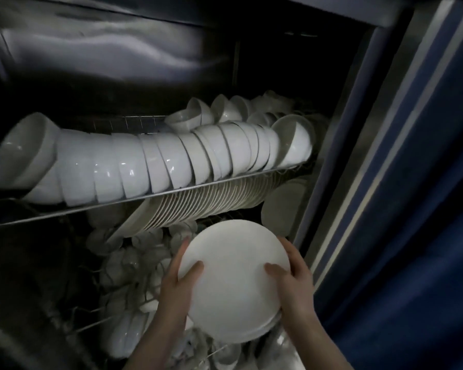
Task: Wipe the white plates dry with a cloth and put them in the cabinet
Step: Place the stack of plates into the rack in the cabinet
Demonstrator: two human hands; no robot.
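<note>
Commercial kitchen: cabinet [332, 182] crammed with bowls [150, 166]

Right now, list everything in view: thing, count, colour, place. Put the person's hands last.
Held plates: a small stack, exact count unclear, white, low centre, in front of the open cabinet.
Bowls: a long nested row on their sides plus several behind, too many to count, white, upper wire rack.
Wire rack: one seen clearly, metal, across the cabinet's middle.
Racked plates: a dense row on edge, white, under the upper rack.
Lower dishes: many, white, dim and jumbled, types unclear, cabinet bottom.
Cabinet door: one, blue with pale strips, open at right.
Left hand: one, gripping the stack's left edge.
Right hand: one, gripping the stack's right edge.
</note>
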